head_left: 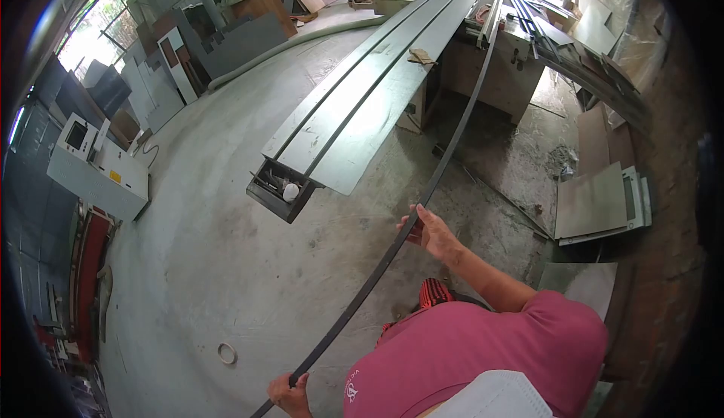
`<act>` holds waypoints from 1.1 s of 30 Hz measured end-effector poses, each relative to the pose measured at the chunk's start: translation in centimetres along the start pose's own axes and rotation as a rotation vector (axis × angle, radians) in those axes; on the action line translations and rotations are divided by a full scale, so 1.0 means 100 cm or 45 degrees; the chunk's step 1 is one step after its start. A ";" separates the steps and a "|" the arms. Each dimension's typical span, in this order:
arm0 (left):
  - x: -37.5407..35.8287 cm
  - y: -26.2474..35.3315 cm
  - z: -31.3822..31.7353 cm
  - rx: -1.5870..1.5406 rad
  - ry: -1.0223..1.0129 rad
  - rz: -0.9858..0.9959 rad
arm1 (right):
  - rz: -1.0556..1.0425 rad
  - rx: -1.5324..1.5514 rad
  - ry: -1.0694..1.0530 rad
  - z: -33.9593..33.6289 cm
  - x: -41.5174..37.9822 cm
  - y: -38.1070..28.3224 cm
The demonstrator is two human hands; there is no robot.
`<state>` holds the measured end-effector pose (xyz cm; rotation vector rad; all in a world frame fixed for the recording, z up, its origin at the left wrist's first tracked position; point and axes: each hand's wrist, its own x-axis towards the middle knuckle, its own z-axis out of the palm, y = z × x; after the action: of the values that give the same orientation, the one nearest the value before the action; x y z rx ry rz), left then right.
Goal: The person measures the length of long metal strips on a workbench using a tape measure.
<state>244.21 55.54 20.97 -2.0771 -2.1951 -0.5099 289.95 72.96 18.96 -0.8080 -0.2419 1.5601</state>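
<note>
A long, thin dark strip (369, 282) runs diagonally from the bottom edge up to the far bench at the upper right. Near its lower end my left hand (290, 394) is closed around it. Farther up, my right hand (428, 233) grips the same strip around its middle, thumb on top. The strip's far part passes beside the right side of a long metal sliding table (377, 94). Its far tip lies near other long pieces on the bench, too small to make out exactly.
An open tray (280, 208) with a white round item juts from the sliding table's near end. A white control cabinet (105, 169) stands at left. A ring (227, 353) lies on the floor. Panels (596, 203) lean at right; long bars (528, 18) lie upper right.
</note>
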 end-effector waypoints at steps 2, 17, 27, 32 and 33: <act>0.009 0.006 -0.009 0.022 0.075 0.039 | -0.019 -0.029 -0.006 0.006 0.004 -0.009; 0.049 0.051 -0.022 0.036 0.238 0.207 | -0.150 -0.037 -0.015 -0.007 0.016 -0.052; 0.065 0.069 -0.014 0.055 0.316 0.255 | -0.133 -0.065 -0.025 -0.016 0.038 -0.073; 0.074 0.080 -0.013 0.051 0.313 0.254 | -0.288 -0.278 0.214 -0.022 0.044 -0.093; 0.076 0.081 -0.014 0.067 0.309 0.251 | -0.438 -0.493 0.435 -0.017 0.042 -0.099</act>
<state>251.32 62.61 25.95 -2.0523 -1.8299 -0.6389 298.97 78.10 22.07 -1.2487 -0.4154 1.0437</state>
